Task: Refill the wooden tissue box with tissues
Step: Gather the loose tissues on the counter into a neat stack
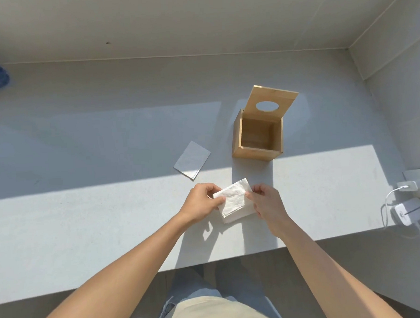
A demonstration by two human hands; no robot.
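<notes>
A person's two bare hands hold a small stack of folded white paper tissues (pixel 233 201) low over the sunlit front strip of a pale grey table (pixel 86 226). The left hand (pixel 201 201) pinches the stack's left edge, thumb on top; the right hand (pixel 267 200) pinches its right edge in the same way, so each grip is clamped on the tissues. Whether the stack's underside touches the table cannot be told.

Just beyond the hands stands the square, light wooden tissue box (pixel 257 137), its inside bare. Its hinged wooden lid with an oval slot (pixel 273 102) is tipped back and open. A second folded white tissue (pixel 192 159) lies flat in shade to the left of the box, apart from it. White chargers with a cable (pixel 408 206) sit at the table's right edge.

The step in hand appears to be squaring up the stack before loading. The next move likely calls for lifting it forward over the near wall and lowering it level into the box, keeping the folds together, then closing the lid.
</notes>
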